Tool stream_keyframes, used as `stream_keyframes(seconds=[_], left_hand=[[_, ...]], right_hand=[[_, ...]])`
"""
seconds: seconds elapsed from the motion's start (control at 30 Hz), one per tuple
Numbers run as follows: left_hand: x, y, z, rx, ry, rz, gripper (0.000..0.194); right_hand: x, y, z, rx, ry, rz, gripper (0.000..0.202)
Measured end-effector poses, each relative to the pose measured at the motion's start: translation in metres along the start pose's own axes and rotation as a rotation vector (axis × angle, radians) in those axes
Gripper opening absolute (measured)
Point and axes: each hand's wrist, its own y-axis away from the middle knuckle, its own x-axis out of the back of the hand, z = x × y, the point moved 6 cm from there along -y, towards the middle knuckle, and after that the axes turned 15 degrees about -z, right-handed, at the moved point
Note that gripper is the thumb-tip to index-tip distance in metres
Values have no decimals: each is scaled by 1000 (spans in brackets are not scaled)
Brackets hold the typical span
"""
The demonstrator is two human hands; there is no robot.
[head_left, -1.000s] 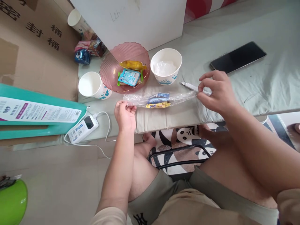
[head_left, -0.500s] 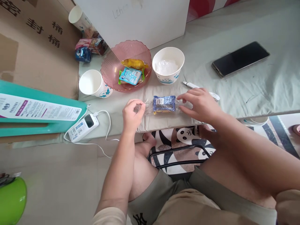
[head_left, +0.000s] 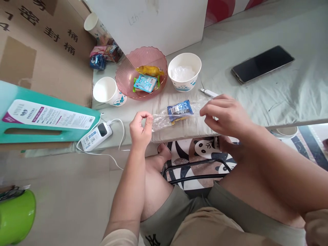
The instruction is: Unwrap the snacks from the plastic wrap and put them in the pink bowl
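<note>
A blue snack packet (head_left: pixel 180 108) lies near the table's front edge, with a yellow one partly showing beneath it. Clear plastic wrap (head_left: pixel 160 120) stretches around and across the packets. Pinched between the fingers of my left hand (head_left: pixel 140 129) is the wrap's left end. On the other side, my right hand (head_left: pixel 225 114) pinches the wrap's right end, fingertips together. A white utility knife (head_left: pixel 208 92) lies just behind my right hand, which partly hides it.
Behind the packets stand a pink glass bowl (head_left: pixel 125 77) of snacks and a paper cup (head_left: pixel 185 82) holding crumpled clear plastic. Another paper cup (head_left: pixel 105 90) is at left, beside a white power bank (head_left: pixel 96 136) with a cable. A black phone (head_left: pixel 263 64) lies at right.
My hands have moved slightly apart, pulling the wrap wider and tauter. The blue packet has tilted, its right side now higher. The view has shifted a little to the left.
</note>
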Motion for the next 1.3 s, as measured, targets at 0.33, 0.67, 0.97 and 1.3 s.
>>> stream_keyframes(seconds=[0.33,0.67,0.97,1.3], left_hand=[[-2,16,31,-31,-91,-240,15],[-15,10,18,159,-31,-347,12],[-42,-7,11,26,-252,-421,49],[-57,-14,-15,484,659,-223,22]], right_hand=[[-26,2,-8,51,138,-378,29],[-29,-4,7,-322,240,-173,26],[-34,-14,-16,-22,66,17,32],[-60,-27,-22,36,-34,-115,60]])
